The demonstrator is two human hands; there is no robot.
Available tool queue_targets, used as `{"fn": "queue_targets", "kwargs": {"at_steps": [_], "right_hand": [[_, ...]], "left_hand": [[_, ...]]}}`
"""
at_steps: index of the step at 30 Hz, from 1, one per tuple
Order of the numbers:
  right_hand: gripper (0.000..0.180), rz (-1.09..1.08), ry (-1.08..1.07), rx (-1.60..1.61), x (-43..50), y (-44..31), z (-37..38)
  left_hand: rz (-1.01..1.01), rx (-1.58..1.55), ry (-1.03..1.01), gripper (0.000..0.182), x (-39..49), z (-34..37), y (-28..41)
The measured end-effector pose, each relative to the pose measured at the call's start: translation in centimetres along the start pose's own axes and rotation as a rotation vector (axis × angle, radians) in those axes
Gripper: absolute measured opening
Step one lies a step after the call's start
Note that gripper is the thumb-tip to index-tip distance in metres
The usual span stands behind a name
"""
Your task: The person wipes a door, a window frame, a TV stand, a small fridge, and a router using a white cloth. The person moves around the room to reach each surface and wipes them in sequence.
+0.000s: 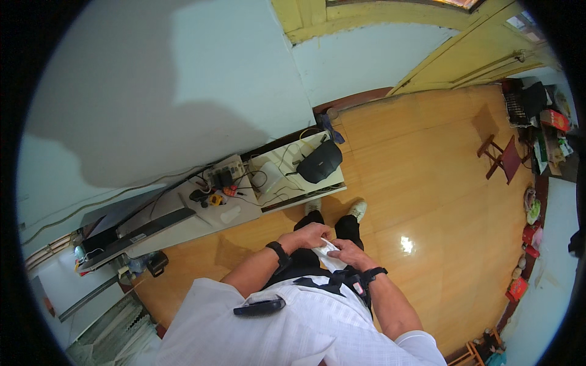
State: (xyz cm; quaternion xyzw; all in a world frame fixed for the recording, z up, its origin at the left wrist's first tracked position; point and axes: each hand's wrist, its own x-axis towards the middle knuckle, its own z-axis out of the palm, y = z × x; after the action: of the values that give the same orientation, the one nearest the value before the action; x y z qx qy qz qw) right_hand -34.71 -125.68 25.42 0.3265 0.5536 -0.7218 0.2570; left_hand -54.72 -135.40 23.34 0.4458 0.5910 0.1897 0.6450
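Observation:
Both hands meet low in front of my body, above my dark trousers. My left hand (312, 235) pinches the upper end of a piece of white cloth (330, 257), which looks like part of the white shirt (293, 336) I wear. The fingers of my right hand (351, 253) close on the same cloth, just beside the left. Each wrist carries a black band. A dark object, perhaps a phone (260, 307), shows at the shirt's chest pocket.
Ahead, a low white cabinet (300, 200) holds a black bag (320, 161), a white router-like box (268, 177) and cables. A television (137, 238) stands to the left. A red folding stool (509, 160) is at the right, with several red boxes along the wall.

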Motion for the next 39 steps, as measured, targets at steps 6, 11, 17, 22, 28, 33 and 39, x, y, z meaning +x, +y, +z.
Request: {"fn": "queue_targets", "kwargs": {"at_steps": [6, 11, 17, 22, 28, 33, 39], "right_hand": [[0.031, 0.074, -0.035, -0.201, 0.7, 1.6, -2.1], [0.031, 0.123, 0.100, -0.167, -0.2, 5.2, -3.6], [0.030, 0.225, 0.178, -0.095, -1.2, 9.2, -4.9], [0.023, 0.263, 0.211, -0.044, -1.4, 10.9, -4.5], [0.021, 0.295, 0.217, -0.014, -0.8, 12.0, -3.0], [0.024, 0.319, 0.211, -0.057, -0.3, 11.8, -2.6], [0.030, 0.318, 0.212, -0.065, 0.2, 10.3, -3.1]], "left_hand": [[-0.176, -0.211, 0.294, 0.021, 2.8, 0.2, -1.9], [-0.514, -0.350, 0.675, 0.021, 4.5, -4.6, -10.8], [-0.655, -0.750, 0.848, 0.052, 5.9, -9.0, -17.6], [-0.669, -0.915, 0.827, 0.060, 8.5, -10.2, -17.5], [-0.557, -0.935, 0.880, 0.052, 10.2, -10.4, -18.9], [-0.516, -0.757, 0.876, 0.042, 10.8, -10.1, -20.3], [-0.476, -0.314, 0.854, 0.038, 10.3, -9.6, -21.3]]}}
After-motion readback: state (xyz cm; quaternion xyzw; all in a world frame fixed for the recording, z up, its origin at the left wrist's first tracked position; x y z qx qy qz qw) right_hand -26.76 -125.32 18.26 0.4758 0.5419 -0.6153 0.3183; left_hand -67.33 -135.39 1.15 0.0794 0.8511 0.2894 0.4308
